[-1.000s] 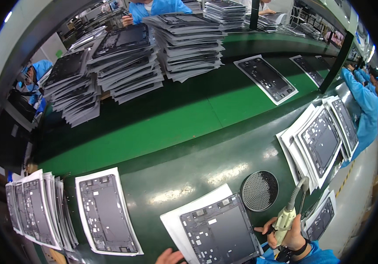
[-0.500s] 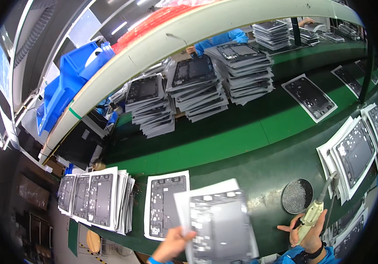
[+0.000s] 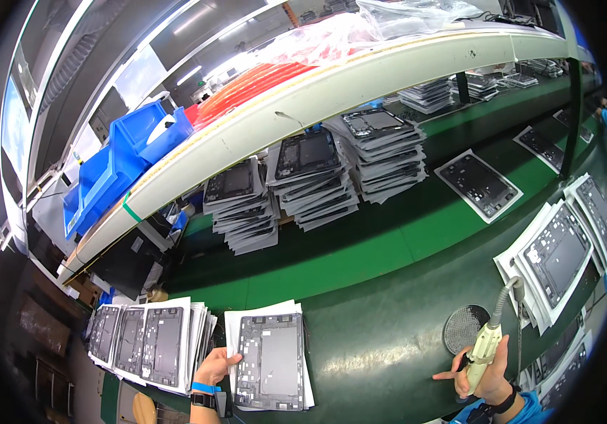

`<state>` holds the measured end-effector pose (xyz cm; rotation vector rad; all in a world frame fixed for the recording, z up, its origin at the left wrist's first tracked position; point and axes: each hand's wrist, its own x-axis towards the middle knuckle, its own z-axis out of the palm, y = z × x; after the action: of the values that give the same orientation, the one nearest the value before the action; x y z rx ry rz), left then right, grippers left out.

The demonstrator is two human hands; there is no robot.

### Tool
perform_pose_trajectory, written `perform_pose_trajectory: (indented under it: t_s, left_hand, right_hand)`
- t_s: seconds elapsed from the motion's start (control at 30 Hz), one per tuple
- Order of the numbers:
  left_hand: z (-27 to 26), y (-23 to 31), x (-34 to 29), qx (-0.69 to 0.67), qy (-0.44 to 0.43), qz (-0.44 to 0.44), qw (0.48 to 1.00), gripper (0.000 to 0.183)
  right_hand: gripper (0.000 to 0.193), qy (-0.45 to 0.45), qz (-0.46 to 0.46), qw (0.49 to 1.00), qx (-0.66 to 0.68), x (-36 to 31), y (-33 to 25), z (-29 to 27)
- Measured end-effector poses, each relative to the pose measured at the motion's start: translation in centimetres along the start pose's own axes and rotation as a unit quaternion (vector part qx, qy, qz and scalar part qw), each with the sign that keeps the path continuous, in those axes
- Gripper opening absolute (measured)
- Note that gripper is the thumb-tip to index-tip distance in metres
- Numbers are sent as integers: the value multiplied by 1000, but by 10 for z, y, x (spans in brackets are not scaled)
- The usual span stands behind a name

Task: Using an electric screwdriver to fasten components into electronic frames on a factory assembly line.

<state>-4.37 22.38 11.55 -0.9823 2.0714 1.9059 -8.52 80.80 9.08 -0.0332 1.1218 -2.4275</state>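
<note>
My left hand point(image 3: 217, 367) pinches the left edge of a white sheet that carries a dark grey tablet housing point(image 3: 270, 360). The housing and sheet lie flat on the dark green bench, over another white sheet. In my right hand point(image 3: 483, 371) is a cream hand-held tool point(image 3: 485, 346) with a ribbed grey hose curving from its upper end. My fingers wrap its body, while the index finger points out to the left. Just behind that hand stands a round dish point(image 3: 466, 329) of small bits, too fine to make out. The tool's working tip is hidden.
Overlapping housings on white sheets point(image 3: 162, 343) lean at the left; more point(image 3: 557, 251) lie at the right. Tall housing stacks point(image 3: 310, 184) stand beyond the green belt point(image 3: 360, 258), which carries single housings point(image 3: 478, 185). A pale shelf beam point(image 3: 317, 92) with blue bins point(image 3: 116, 166) crosses overhead.
My left hand has moved left and laid the held housing and sheet on top of the one lying on the bench. The right hand keeps the tool nearly in place. The view has shifted slightly.
</note>
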Motion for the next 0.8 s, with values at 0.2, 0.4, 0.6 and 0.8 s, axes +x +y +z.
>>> perform_pose_trajectory:
  t_s: [0.2,0.4,0.6,0.8]
  left_hand:
    - [12,-5,-4,280,205,139,928,24]
    - [103,36,-48,307,240,366,845,23]
    - [256,38,-59,67,-140,269,950,21]
    - [383,57,-24,-159,-247,203,934,34]
  right_hand:
    - [111,64,-21,997,-33,-4,-19,5]
    - [101,69,-272,954,107,-5,-90,23]
    - [94,147,-420,895,-23,65,-157,3]
    - [82,145,-162,956,-198,123,-213,-41]
